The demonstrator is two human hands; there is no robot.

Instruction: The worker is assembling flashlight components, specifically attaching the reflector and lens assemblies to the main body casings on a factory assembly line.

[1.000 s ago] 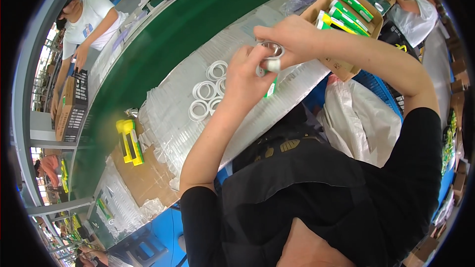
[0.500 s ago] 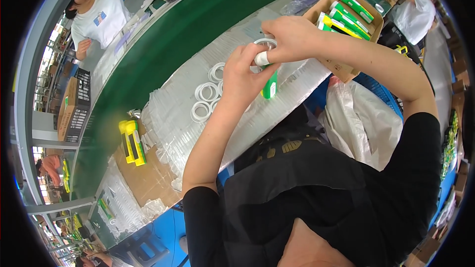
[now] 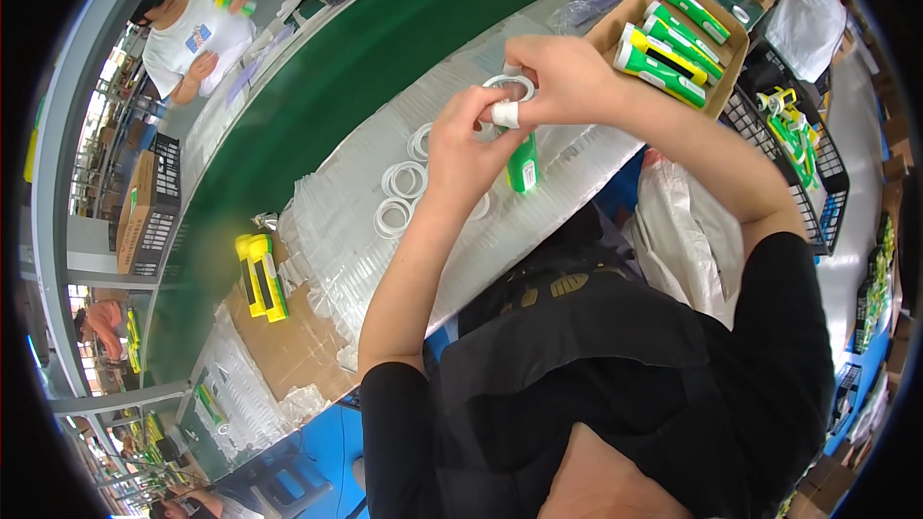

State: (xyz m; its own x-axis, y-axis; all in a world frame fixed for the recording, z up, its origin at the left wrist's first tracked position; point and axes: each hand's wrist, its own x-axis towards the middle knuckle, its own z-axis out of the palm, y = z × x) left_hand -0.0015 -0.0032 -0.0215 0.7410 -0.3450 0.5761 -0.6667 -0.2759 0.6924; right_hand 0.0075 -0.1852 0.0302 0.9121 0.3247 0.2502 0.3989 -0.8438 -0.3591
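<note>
My left hand (image 3: 463, 141) is closed around the upper part of a green flashlight (image 3: 523, 168), whose lower end shows below the fingers. At its top a white ring (image 3: 519, 84) surrounds a clear round face. My right hand (image 3: 558, 79) is closed on this ring from the other side, its thumb wearing a white cover (image 3: 506, 114) and lying across the front. Fingers hide most of the flashlight's head, so I cannot tell how the ring is seated. Left of my hands, several loose white rings (image 3: 404, 180) lie on the plastic-covered table (image 3: 336, 159).
A cardboard box (image 3: 733, 62) at the far right holds several green flashlights. Two yellow-and-black flashlights (image 3: 260, 279) lie on cardboard at the left. A green conveyor belt (image 3: 288, 125) curves past the table. A black crate (image 3: 829, 202) stands right. Co-workers (image 3: 197, 43) sit beyond.
My right forearm and elbow have drawn down and inward, uncovering the black crate. Both hands stay at the flashlight's top. The co-worker at upper left now holds up a green-and-yellow item.
</note>
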